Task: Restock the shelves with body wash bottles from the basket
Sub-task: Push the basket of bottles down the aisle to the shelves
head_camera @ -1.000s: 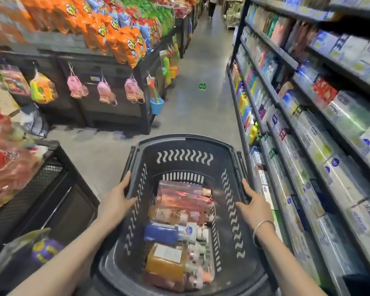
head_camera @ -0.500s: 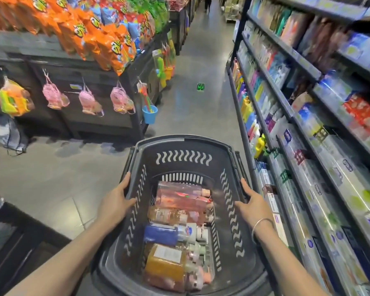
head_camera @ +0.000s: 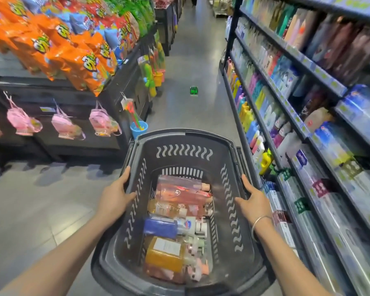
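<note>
your left hand (head_camera: pixel 113 199) grips the left rim of the basket (head_camera: pixel 184 138), its fingers (head_camera: pixel 124 178) curled over the edge and the thumb inside. your right hand (head_camera: pixel 252 201) grips the right rim the same way, with a bangle (head_camera: pixel 260 223) on the wrist. between your hands, on the basket floor, lie the body wash bottles (head_camera: pixel 175 210): pink ones farthest from you, then a blue one, then an amber one nearest you. just beyond your right hand run the shelves (head_camera: pixel 291 116), packed with bottles and boxes. past your left hand stands a rack of orange snack bags (head_camera: pixel 73 58).
</note>
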A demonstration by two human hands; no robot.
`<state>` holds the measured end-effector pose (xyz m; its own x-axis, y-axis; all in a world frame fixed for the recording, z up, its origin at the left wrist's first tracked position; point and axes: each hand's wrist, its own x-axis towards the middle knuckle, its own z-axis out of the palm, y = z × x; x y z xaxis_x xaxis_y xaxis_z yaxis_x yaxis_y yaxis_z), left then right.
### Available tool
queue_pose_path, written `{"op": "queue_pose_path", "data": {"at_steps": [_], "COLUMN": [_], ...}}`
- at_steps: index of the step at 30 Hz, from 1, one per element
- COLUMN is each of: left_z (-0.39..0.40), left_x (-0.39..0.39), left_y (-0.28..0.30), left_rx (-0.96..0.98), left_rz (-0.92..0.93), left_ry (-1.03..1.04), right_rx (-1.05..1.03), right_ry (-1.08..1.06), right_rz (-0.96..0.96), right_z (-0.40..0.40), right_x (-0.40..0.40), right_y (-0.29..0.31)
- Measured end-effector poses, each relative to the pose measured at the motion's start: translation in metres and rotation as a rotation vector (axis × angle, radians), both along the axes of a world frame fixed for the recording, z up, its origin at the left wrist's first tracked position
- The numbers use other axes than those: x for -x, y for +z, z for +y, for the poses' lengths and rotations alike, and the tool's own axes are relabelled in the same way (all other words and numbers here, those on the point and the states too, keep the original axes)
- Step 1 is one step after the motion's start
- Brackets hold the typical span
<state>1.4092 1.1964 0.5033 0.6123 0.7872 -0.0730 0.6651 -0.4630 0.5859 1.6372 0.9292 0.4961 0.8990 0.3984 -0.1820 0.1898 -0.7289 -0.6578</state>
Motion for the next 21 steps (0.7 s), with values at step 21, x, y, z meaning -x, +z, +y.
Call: {"op": "queue_pose_path", "data": {"at_steps": [21], "left_z": [0.281], "left_x": [-0.285], "left_y": [-0.026], "left_rx": [-0.016], "left_rz": [0.026], "left_ry": [0.056], "right_rx": [0.01], "right_ry": [0.032], "right_rz": [0.048], "right_z": [0.287], "right_x": [-0.3], "right_y": [-0.007]}}
